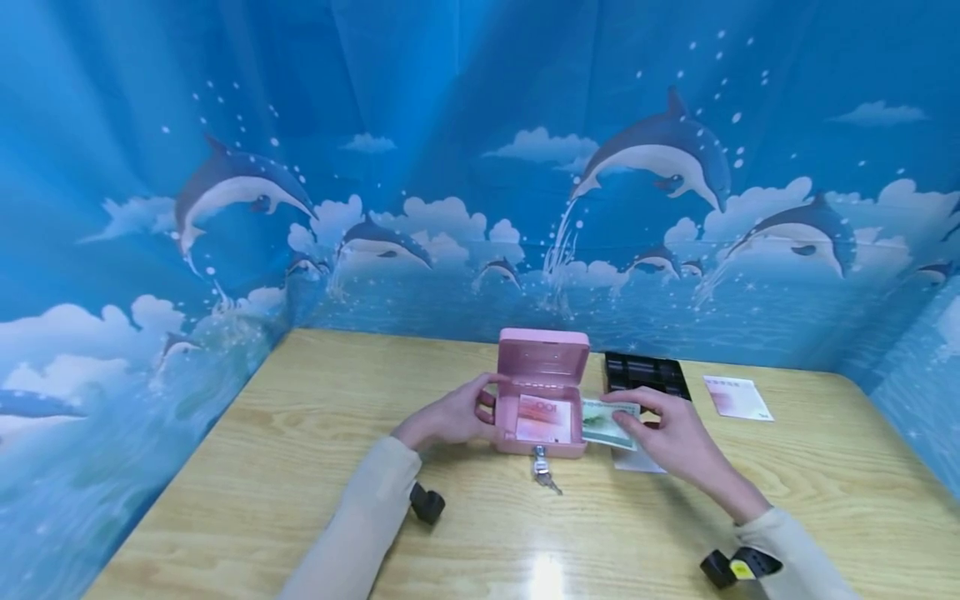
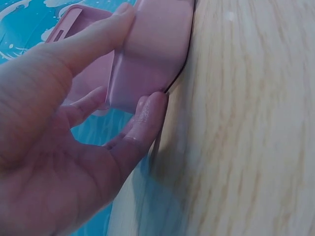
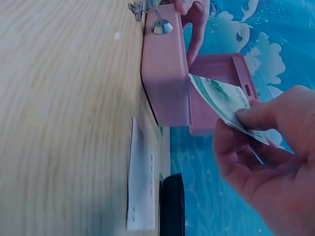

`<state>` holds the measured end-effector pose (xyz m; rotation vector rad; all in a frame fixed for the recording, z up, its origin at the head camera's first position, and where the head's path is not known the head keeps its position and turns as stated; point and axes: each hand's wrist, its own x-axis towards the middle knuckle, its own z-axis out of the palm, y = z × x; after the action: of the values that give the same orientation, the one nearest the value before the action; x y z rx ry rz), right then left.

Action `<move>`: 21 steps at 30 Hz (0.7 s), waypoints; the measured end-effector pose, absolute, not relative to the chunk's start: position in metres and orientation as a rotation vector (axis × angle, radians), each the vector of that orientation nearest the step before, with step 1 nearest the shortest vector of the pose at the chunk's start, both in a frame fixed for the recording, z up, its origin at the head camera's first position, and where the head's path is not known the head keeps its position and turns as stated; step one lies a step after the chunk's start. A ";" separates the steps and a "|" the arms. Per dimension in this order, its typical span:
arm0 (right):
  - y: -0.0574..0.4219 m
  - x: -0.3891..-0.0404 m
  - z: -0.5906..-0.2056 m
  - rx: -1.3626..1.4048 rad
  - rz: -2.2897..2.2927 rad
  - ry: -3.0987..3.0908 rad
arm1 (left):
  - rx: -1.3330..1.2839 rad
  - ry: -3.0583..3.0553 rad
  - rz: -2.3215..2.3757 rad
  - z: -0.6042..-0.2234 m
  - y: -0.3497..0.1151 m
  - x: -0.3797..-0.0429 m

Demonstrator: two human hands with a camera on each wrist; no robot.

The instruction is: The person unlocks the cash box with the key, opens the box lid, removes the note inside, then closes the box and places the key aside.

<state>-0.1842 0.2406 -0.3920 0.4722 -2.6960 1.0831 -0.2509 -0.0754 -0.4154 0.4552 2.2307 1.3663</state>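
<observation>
A pink cash box stands on the table with its lid raised at the back. My left hand holds the box by its left side; in the left wrist view its thumb lies along the rim and the fingers curl at the corner. Inside the box lies a red 100 banknote. Between thumb and fingers, my right hand pinches a green banknote, whose far end reaches the box's right rim. The right wrist view shows this green banknote tilted.
Keys hang from the lock at the front of the box. Behind my right hand is a black compartment tray. A pale note lies partly under that hand, and another pinkish note sits farther right. A dolphin-print curtain backs the table.
</observation>
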 end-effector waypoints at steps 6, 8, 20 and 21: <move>0.252 -0.180 -0.391 0.439 1.057 -2.710 | 0.459 2.237 1.322 -0.416 -0.076 -0.251; 0.255 -0.179 -0.390 0.418 1.074 -2.727 | 0.458 2.245 1.298 -0.415 -0.076 -0.250; 0.275 -0.177 -0.388 0.415 0.979 -2.732 | 0.455 2.254 1.274 -0.412 -0.076 -0.250; 0.276 -0.177 -0.388 0.418 0.980 -2.729 | 0.458 2.257 1.272 -0.412 -0.076 -0.250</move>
<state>-0.1767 0.2764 -0.3877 0.4179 -2.7288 0.9802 -0.2497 -0.0759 -0.4117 0.4576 2.2569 1.2716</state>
